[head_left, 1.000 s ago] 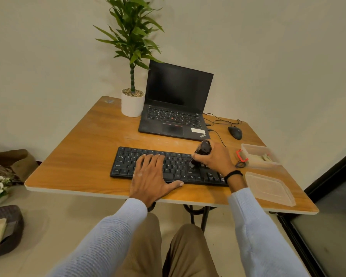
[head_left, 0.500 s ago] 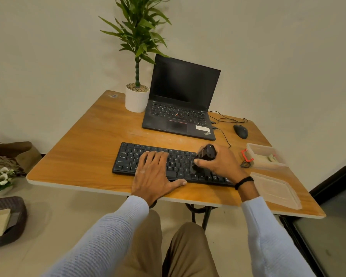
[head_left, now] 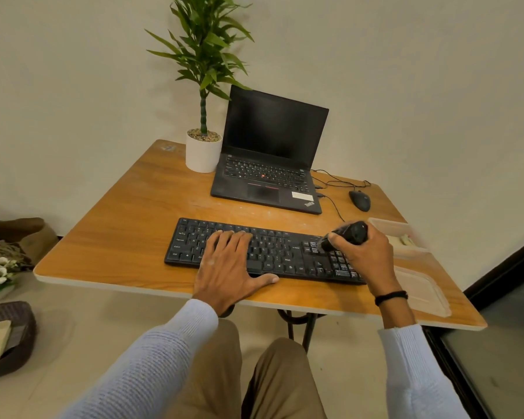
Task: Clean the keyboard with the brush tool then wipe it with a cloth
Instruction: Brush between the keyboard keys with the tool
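Note:
A black keyboard [head_left: 273, 252] lies near the front edge of the wooden table [head_left: 127, 231]. My left hand [head_left: 229, 267] lies flat on the keys left of centre, fingers straight, thumb spread along the front edge. My right hand [head_left: 366, 255] grips a black brush tool [head_left: 347, 234], its tip down on the keys at the keyboard's right end. The brush is blurred. I see no cloth that I can tell apart.
An open black laptop [head_left: 270, 164] stands behind the keyboard, a potted plant [head_left: 204, 149] to its left, a wired mouse [head_left: 360, 200] to its right. A clear plastic box [head_left: 397, 234] and its lid [head_left: 421, 293] sit at the table's right edge. A basket [head_left: 9, 337] is on the floor left.
My right hand has carried the brush tool rightwards along the keyboard, from the middle keys to the right end. My left hand has stayed on the keys. The camera has shifted.

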